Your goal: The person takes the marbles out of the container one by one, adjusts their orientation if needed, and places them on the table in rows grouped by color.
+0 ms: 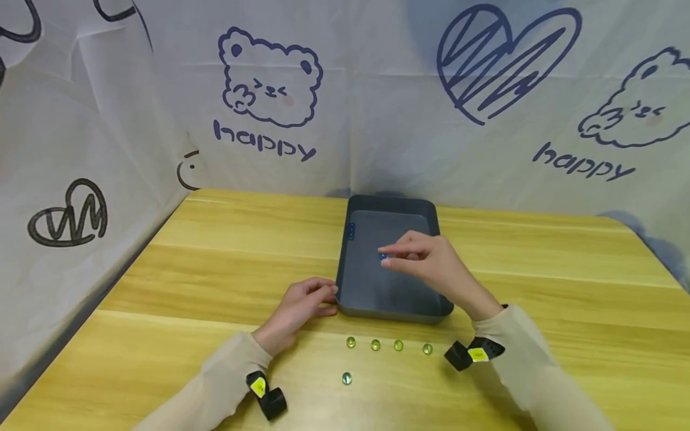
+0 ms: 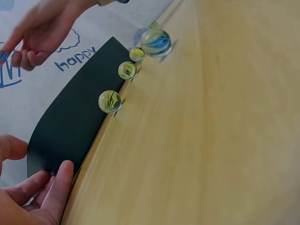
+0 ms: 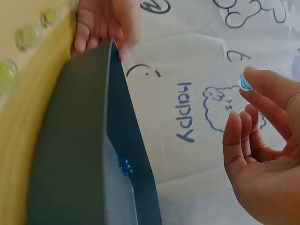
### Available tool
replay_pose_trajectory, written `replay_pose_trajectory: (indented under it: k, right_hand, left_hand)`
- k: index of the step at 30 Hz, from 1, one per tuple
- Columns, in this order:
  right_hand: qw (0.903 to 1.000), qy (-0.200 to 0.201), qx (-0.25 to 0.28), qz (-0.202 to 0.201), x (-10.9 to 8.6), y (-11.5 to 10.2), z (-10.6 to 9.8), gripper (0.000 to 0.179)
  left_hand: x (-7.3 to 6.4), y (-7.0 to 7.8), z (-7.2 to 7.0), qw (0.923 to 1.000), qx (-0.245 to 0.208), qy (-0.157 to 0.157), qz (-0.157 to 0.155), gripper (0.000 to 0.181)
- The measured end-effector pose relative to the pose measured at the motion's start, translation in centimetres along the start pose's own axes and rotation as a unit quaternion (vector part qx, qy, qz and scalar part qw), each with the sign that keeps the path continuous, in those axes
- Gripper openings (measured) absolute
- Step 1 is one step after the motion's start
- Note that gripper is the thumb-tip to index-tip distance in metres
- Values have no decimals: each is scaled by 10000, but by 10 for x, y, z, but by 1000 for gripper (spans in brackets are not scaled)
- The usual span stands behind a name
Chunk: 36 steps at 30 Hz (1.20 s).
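A blue-swirled glass marble (image 1: 383,257), likely light, hard and slippery and best held across its middle, is pinched by the narrowed right hand (image 1: 431,257) above the grey tray (image 1: 369,284), whose near-left corner is touched by the relaxed left hand (image 1: 299,306).

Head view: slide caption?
Right hand pinches a blue marble above a gray tray touched by the left hand, four yellow-green marbles in front.

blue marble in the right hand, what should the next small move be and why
Probably ease the right hand left and down to set the held blue marble next to the blue marbles in the tray: it is pinched between the fingers above the tray, and those marbles sit together along the left side.
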State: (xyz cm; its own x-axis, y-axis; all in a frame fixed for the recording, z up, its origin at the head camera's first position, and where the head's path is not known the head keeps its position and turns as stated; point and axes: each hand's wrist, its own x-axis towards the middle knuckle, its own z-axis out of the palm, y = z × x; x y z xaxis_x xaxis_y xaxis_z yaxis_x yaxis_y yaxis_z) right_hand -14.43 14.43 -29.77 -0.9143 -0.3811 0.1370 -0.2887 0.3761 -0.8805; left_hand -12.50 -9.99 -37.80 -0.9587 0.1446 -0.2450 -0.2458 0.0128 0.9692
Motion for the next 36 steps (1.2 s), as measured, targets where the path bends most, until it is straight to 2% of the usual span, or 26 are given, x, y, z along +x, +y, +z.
replay_pose_trajectory:
  k: [8, 17, 24, 36]
  right_hand:
    - [9996, -167, 54, -231, -23, -5, 5, 23]
    - [9995, -290, -57, -86, -41, -4, 14, 23]
    - [9998, -145, -115, 5, -55, -2, 23, 25]
    - [9995, -273, -63, 147, -77, -13, 40, 25]
  left_hand:
    - [1, 1, 0, 10000, -13, 5, -34, 27]
    - [1, 0, 0, 10000, 0, 1, -39, 26]
    - [2, 0, 0, 10000, -29, -30, -26, 26]
    - [3, 0, 0, 10000, -9, -50, -4, 27]
